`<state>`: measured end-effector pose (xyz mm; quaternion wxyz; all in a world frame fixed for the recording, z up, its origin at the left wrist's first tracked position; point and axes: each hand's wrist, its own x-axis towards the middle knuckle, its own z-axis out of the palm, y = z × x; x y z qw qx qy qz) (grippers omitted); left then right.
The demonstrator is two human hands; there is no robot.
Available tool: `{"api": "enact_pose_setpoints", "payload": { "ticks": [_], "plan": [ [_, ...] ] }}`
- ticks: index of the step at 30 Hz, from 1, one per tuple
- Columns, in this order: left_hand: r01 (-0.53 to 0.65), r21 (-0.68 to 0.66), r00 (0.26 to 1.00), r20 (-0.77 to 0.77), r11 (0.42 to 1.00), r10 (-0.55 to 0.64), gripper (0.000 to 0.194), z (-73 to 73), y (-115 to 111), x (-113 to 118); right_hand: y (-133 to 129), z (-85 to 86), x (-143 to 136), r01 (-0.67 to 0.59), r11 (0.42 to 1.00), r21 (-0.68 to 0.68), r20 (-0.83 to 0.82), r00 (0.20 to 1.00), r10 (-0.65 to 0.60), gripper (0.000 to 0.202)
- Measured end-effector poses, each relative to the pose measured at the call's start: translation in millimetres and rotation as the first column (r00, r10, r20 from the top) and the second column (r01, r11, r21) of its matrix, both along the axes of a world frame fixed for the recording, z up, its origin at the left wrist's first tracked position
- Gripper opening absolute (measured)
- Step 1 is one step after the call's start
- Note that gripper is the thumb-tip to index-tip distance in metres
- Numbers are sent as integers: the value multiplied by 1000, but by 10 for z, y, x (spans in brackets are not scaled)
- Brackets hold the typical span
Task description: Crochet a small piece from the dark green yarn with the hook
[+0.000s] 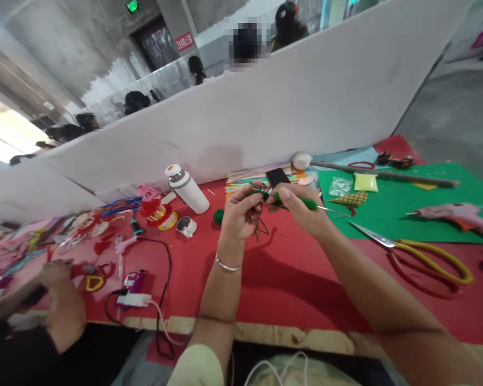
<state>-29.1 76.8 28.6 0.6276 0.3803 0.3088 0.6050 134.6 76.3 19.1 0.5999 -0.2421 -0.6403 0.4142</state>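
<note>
Above the red table (282,284), my left hand (243,212) pinches a small dark green yarn piece (264,194). Fingers closed, my right hand (295,206) holds a green-handled hook (309,204), its thin metal shaft pointing out to the right. The two hands nearly meet at the yarn piece, and fingers partly hide it. A loose green strand (261,230) hangs below. A ball of green yarn (219,216) lies left of my left hand.
Left stand a white bottle (191,193) and a white cup lid (186,227). Scissors (422,262), a pink glue gun (454,212) and a green sheet (406,214) lie right. A co-worker's hands (58,272) are at far left, near a cable. A white partition (282,107) rises behind.
</note>
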Motion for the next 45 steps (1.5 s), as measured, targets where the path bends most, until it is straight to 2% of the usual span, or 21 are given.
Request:
{"api": "enact_pose_setpoints", "payload": {
  "ticks": [7,12,20,26,29,31,33,35,37,39,40,42,45],
  "plan": [
    [-54,40,998,-21,998,54,29,-66,55,45,22,-5,6,-54,995,-78,-83,995,48,52],
    [-153,111,988,-19,982,156,30,-84,45,103,6,11,27,-41,996,-79,-36,999,38,54],
    [-56,24,998,45,998,54,25,-21,-7,84,-14,11,-12,-1,998,-59,26,1000,3,54],
    [-72,13,996,53,997,71,26,-4,-12,60,-8,-39,-37,33,997,-64,36,999,-31,54],
    [-174,48,985,9,984,174,24,-46,-31,133,-5,-81,-54,71,997,23,136,988,-73,50],
    [-309,91,951,8,947,309,23,-78,-41,196,1,-126,-78,154,978,138,223,958,-182,45],
    [-356,71,934,38,932,355,22,-93,-43,227,15,-184,-106,244,927,284,254,913,-318,39],
    [-256,-17,964,76,967,256,22,-81,-32,196,42,-240,-123,289,863,413,243,879,-411,31],
    [-73,-100,988,125,992,85,22,-51,-11,113,80,-274,-111,267,829,492,231,878,-420,24],
    [123,-123,982,158,985,-103,23,-19,14,17,116,-270,-69,206,843,496,240,901,-362,24],
    [165,-116,973,179,979,-143,25,-8,23,-22,130,-253,-42,172,862,478,250,914,-321,27],
    [217,-90,961,194,972,-197,28,0,33,-69,144,-201,9,112,901,420,270,932,-242,37],
    [226,-57,961,174,973,-213,29,-17,27,-76,129,-127,47,52,936,349,263,953,-151,47]
  ]
}}
